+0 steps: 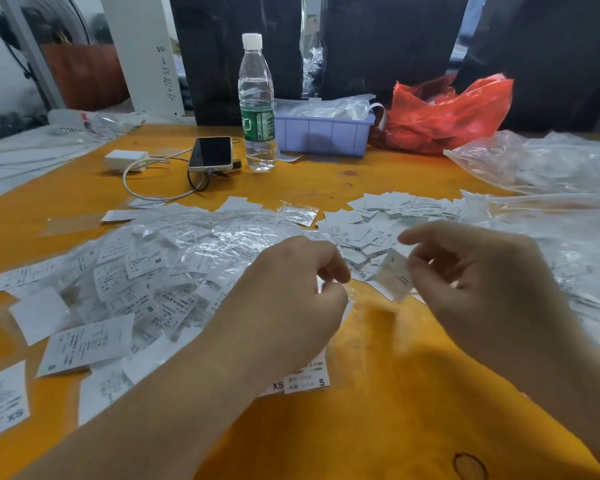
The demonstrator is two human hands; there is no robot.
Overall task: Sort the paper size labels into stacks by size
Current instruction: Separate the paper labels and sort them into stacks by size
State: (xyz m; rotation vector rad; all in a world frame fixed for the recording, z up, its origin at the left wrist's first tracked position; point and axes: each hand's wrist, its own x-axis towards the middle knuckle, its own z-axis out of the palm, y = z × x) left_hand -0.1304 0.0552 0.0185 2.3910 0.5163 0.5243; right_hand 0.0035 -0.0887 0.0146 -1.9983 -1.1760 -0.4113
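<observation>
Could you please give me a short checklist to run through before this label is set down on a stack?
1. Blurred white paper label pinched in right hand: ok.
2. Its size letter readable: cannot tell, motion blur.
3. Left hand free: not ok, it seems to pinch clear film.
4. Sorted stacks visible: not ok, loose label heap only.
5. Bare orange tabletop near hands: ok.

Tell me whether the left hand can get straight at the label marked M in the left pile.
Probably yes: the label marked M lies face-up on top of the pile, uncovered, but the left hand pinches something small and clear, so it must let go first.
</observation>
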